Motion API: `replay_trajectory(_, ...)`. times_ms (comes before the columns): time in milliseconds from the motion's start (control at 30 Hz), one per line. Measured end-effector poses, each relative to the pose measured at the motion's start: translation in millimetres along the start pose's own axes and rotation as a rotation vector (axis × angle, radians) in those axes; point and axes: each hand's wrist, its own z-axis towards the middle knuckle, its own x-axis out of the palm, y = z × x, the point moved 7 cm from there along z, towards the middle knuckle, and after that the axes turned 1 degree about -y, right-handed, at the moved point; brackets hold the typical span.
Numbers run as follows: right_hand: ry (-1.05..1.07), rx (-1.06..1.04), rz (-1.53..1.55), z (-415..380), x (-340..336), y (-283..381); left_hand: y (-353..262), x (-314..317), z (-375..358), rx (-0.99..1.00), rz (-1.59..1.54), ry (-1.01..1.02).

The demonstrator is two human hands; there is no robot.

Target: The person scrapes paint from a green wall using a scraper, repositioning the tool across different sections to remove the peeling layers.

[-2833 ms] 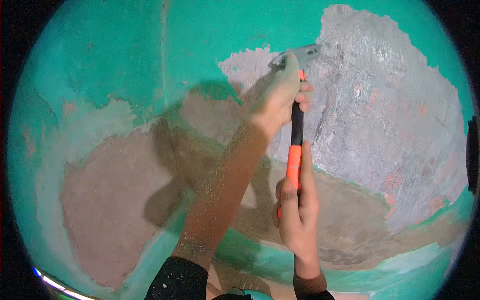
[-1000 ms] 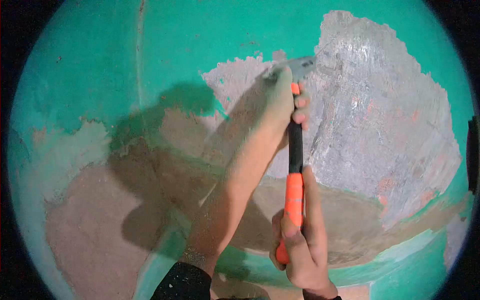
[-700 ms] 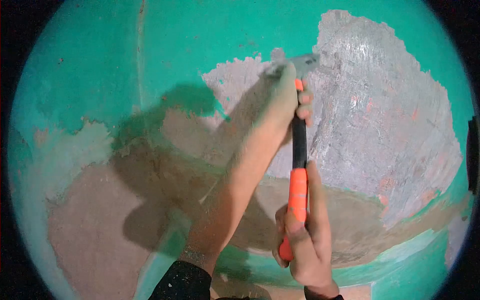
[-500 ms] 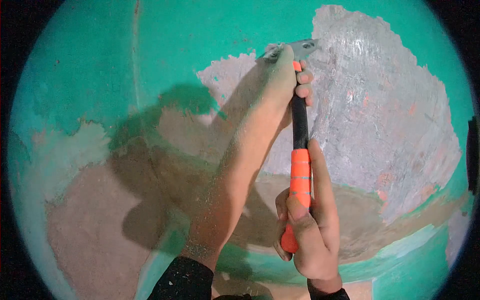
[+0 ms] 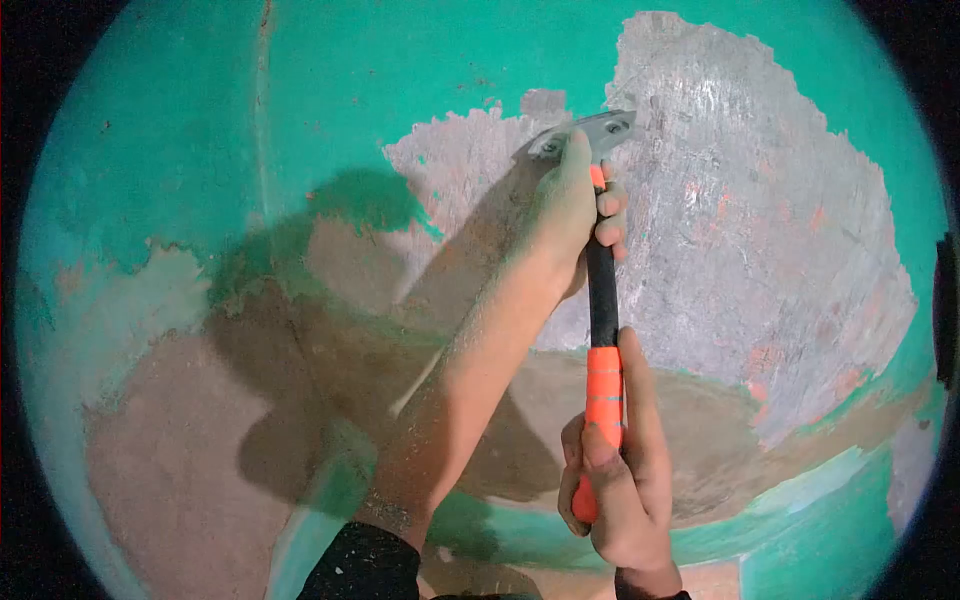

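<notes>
A paint scraper [image 5: 604, 270] with a long black and orange handle stands nearly upright against the wall. Its wide grey metal head lies at the edge between green paint and bare plaster. My left hand [image 5: 572, 205] is wrapped round the upper handle just under the head, thumb laid up against the metal. Lower down, my right hand [image 5: 625, 490] grips the orange end, with its index finger stretched along the handle. Pale dust covers my left forearm. A thin pale sliver [image 5: 417, 385] shows beside that forearm, perhaps a falling flake.
The green wall [image 5: 380, 70] carries a large scraped grey patch [image 5: 750, 200] on the right. Brownish bare plaster [image 5: 180, 450] shows at lower left. A vertical ridge [image 5: 263, 110] runs down the left part, and shadows of my arms fall across the wall.
The scraper and both hands have moved down a little. A small bare grey patch now shows above the head where my left hand and the blade were.
</notes>
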Motion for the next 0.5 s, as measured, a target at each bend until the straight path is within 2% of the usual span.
replay_trajectory(133, -0.146, -0.045, -0.021, 14.2, -0.2, 10.9, -10.1, 13.5, 15.8, 0.036, -0.019, 0.022)
replay_trajectory(267, -0.132, -0.083, -0.08, -0.6, -5.8, 0.8, 5.5, 9.9, -4.5, -0.022, 0.012, 0.008)
replay_trajectory(367, -0.148, -0.125, -0.092, 3.4, -5.3, 0.1, 1.1, 12.8, 10.1, 0.013, 0.012, 0.061)
replay_trajectory(400, -0.157, -0.095, -0.094, 10.4, -2.2, 7.4, -5.1, 14.6, 24.3, 0.08, 0.045, 0.08)
replay_trajectory(500, -0.144, -0.089, -0.126, 4.8, -3.2, 7.1, -4.6, 16.2, 22.1, 0.081, 0.028, 0.084)
